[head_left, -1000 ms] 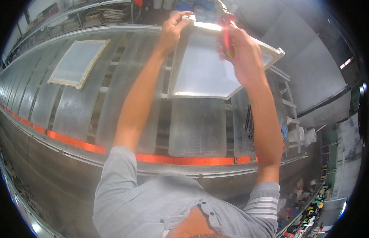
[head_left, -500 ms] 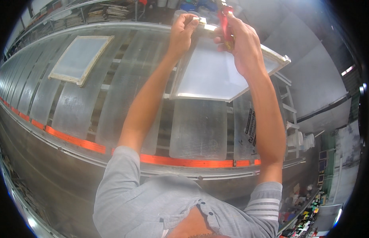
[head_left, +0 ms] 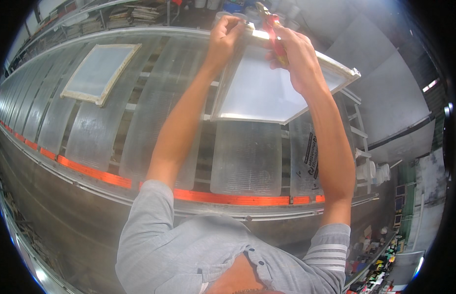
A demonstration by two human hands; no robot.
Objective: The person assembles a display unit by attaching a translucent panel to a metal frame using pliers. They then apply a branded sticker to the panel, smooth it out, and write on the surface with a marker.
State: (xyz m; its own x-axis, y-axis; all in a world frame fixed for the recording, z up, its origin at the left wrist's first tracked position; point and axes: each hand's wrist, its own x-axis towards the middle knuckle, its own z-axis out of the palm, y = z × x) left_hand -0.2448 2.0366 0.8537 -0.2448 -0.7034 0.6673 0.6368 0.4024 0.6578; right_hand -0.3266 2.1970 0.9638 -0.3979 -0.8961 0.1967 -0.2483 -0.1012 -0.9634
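Observation:
A white mesh screen in a pale frame (head_left: 260, 90) sits over the clear ribbed panels, partly hidden behind my right arm. At its far left corner my left hand (head_left: 224, 43) is closed, thumb and fingers pinching the frame's corner; a small dark bit shows by the fingertips. My right hand (head_left: 300, 59) is wrapped round red-handled pliers (head_left: 273, 32), held above the frame's far edge with the metal jaws pointing up and away. Whether the jaws touch anything is not plain, but they appear free of the frame.
A smaller framed screen (head_left: 98, 71) lies on the panels to the left. Clear ribbed panels (head_left: 245, 159) span the long table, with gaps between them. An orange strip (head_left: 228, 198) runs along its near edge. Buckets (head_left: 367, 170) stand at the right, and a large grey sheet (head_left: 380, 73) rises behind.
The pliers have moved slightly left and tilted, so their jaws now show beyond my right hand. My left hand stays at the frame's corner.

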